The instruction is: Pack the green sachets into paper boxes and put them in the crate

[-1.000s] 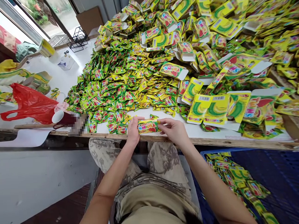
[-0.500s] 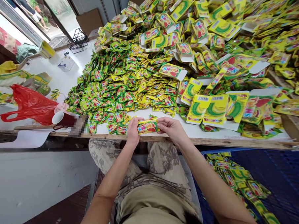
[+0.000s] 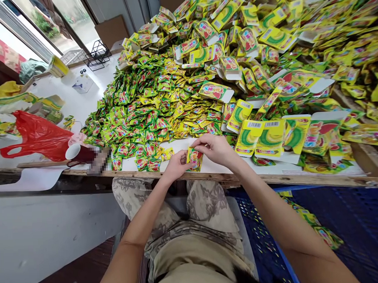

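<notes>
A small yellow-and-green carton (image 3: 195, 161) with a watermelon print stands on end between my hands, close to the table's front edge. My left hand (image 3: 176, 165) pinches its left side. At its top end, the fingers and thumb of my right hand (image 3: 217, 149) are closed on it. Just beyond my hands spreads a big heap of small green and yellow sachets (image 3: 144, 114). Several similar cartons (image 3: 250, 139), some with flaps spread, lie to the right of my right hand. More cartons (image 3: 229, 12) are piled at the back.
A red plastic bag (image 3: 40, 135) and a dark mug (image 3: 83, 154) stand at the left. Behind them is a black wire rack (image 3: 98, 55). A wooden strip (image 3: 247, 178) edges the table. Below right, a blue crate (image 3: 352, 218) holds more yellow-green packs.
The carton has turned from lying lengthwise to standing on end. My right hand has shifted up to its top, and my left hand has moved slightly right.
</notes>
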Demonstrator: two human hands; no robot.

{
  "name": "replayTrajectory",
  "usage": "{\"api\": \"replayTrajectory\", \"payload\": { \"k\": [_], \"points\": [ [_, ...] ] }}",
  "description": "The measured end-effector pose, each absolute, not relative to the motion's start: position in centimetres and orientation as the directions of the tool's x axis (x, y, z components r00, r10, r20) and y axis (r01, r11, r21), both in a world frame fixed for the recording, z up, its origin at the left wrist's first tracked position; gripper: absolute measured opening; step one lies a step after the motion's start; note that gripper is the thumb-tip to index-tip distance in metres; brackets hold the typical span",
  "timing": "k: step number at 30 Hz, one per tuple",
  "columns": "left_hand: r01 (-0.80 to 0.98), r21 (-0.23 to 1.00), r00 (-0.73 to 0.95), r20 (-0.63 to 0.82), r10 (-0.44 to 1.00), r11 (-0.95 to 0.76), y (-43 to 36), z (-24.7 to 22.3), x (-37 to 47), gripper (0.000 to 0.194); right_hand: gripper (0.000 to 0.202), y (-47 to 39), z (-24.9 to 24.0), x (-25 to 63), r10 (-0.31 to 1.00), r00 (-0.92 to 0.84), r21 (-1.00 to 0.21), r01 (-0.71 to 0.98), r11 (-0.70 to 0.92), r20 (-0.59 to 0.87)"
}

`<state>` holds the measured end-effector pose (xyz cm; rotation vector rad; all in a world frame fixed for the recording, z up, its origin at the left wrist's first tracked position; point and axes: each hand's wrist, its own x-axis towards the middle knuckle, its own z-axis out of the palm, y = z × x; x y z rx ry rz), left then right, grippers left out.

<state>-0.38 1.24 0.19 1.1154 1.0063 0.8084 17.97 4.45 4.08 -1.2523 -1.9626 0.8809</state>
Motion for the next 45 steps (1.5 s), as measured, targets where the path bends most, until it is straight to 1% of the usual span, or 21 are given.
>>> {"api": "replayTrajectory", "payload": {
  "k": [4, 6, 8, 10, 12, 14, 16, 18, 20, 22, 24, 26, 29, 32, 33, 35, 38, 40, 42, 45],
  "points": [
    [0.025, 0.964, 0.394, -0.252, 0.884, 0.263, 1.1, 0.0, -0.1, 0.049, 0.019, 5.1, 4.8, 18.0, 0.862, -0.507, -0.747, 0.572, 0.339, 0.003],
    [0.080, 0.966, 0.392, -0.257, 0.884, 0.245, 1.1, -0.1, -0.1, 0.049, 0.019, 5.5, 5.2, 18.0, 0.812, -0.581, -0.729, 0.581, 0.363, -0.059],
    [0.122, 0.964, 0.365, -0.263, 0.893, 0.235, 1.3, -0.5, 0.0, 0.046, 0.020, 5.7, 5.6, 18.0, 0.777, -0.622, -0.721, 0.581, 0.378, -0.094],
    [0.139, 0.959, 0.327, -0.279, 0.903, 0.246, 1.5, -0.9, 0.1, 0.043, 0.021, 5.5, 5.7, 17.9, 0.793, -0.605, -0.736, 0.571, 0.363, -0.078],
    [0.138, 0.953, 0.296, -0.301, 0.907, 0.271, 1.6, -1.3, 0.2, 0.043, 0.021, 5.0, 5.3, 17.8, 0.851, -0.524, -0.755, 0.563, 0.336, -0.012],
    [0.117, 0.953, 0.295, -0.303, 0.906, 0.280, 1.7, -1.2, 0.3, 0.044, 0.014, 4.3, 4.7, 17.7, 0.901, -0.426, -0.747, 0.572, 0.338, 0.082],
    [0.073, 0.959, 0.324, -0.283, 0.903, 0.274, 1.6, -0.9, 0.3, 0.044, 0.008, 3.9, 4.4, 17.7, 0.910, -0.384, -0.725, 0.583, 0.368, 0.153],
    [0.050, 0.964, 0.329, -0.264, 0.907, 0.262, 1.6, -0.5, 0.3, 0.044, 0.010, 3.9, 4.5, 17.6, 0.892, -0.424, -0.715, 0.573, 0.400, 0.158],
    [0.070, 0.965, 0.292, -0.260, 0.920, 0.251, 1.6, -0.2, 0.3, 0.044, 0.013, 4.2, 5.2, 17.5, 0.856, -0.506, -0.686, 0.585, 0.432, 0.108],
    [0.101, 0.964, 0.254, -0.263, 0.931, 0.244, 1.6, -0.1, 0.4, 0.044, 0.018, 4.7, 5.9, 17.4, 0.808, -0.587, -0.607, 0.626, 0.489, 0.046],
    [0.105, 0.964, 0.249, -0.264, 0.932, 0.245, 1.6, -0.1, 0.4, 0.043, 0.022, 5.0, 6.4, 17.2, 0.768, -0.640, -0.518, 0.657, 0.548, 0.001],
    [0.096, 0.966, 0.260, -0.257, 0.931, 0.240, 1.6, -0.1, 0.5, 0.043, 0.024, 5.0, 6.4, 17.1, 0.747, -0.665, -0.477, 0.661, 0.579, -0.013],
    [0.081, 0.970, 0.272, -0.241, 0.932, 0.227, 1.6, -0.2, 0.5, 0.043, 0.025, 4.3, 5.4, 17.0, 0.790, -0.612, -0.517, 0.665, 0.539, 0.036],
    [0.091, 0.966, 0.256, -0.257, 0.932, 0.242, 1.6, -0.3, 0.4, 0.043, 0.025, 3.4, 4.3, 17.0, 0.850, -0.501, -0.560, 0.663, 0.497, 0.161],
    [0.099, 0.966, 0.249, -0.257, 0.934, 0.239, 1.7, -0.3, 0.4, 0.043, 0.023, 3.1, 4.2, 17.0, 0.855, -0.478, -0.548, 0.668, 0.503, 0.201],
    [0.101, 0.970, 0.252, -0.241, 0.937, 0.222, 1.6, -0.4, 0.4, 0.044, 0.022, 2.8, 4.3, 17.0, 0.843, -0.480, -0.486, 0.692, 0.533, 0.241],
    [0.056, 0.975, 0.276, -0.221, 0.935, 0.213, 1.5, -0.5, 0.4, 0.045, 0.022, 2.7, 5.2, 17.0, 0.828, -0.524, -0.383, 0.736, 0.558, 0.199],
    [0.029, 0.976, 0.277, -0.214, 0.937, 0.215, 1.4, -0.4, 0.4, 0.046, 0.022, 2.9, 5.7, 16.9, 0.824, -0.549, -0.351, 0.750, 0.560, 0.141],
    [0.002, 0.976, 0.280, -0.208, 0.937, 0.217, 1.3, -0.2, 0.3, 0.048, 0.023, 3.1, 5.9, 16.9, 0.830, -0.550, -0.365, 0.757, 0.542, 0.093],
    [-0.054, 0.964, 0.301, -0.232, 0.925, 0.260, 1.3, 0.4, 0.2, 0.049, 0.025, 3.3, 5.4, 17.2, 0.829, -0.555, -0.479, 0.712, 0.514, 0.064]
  ]
}}
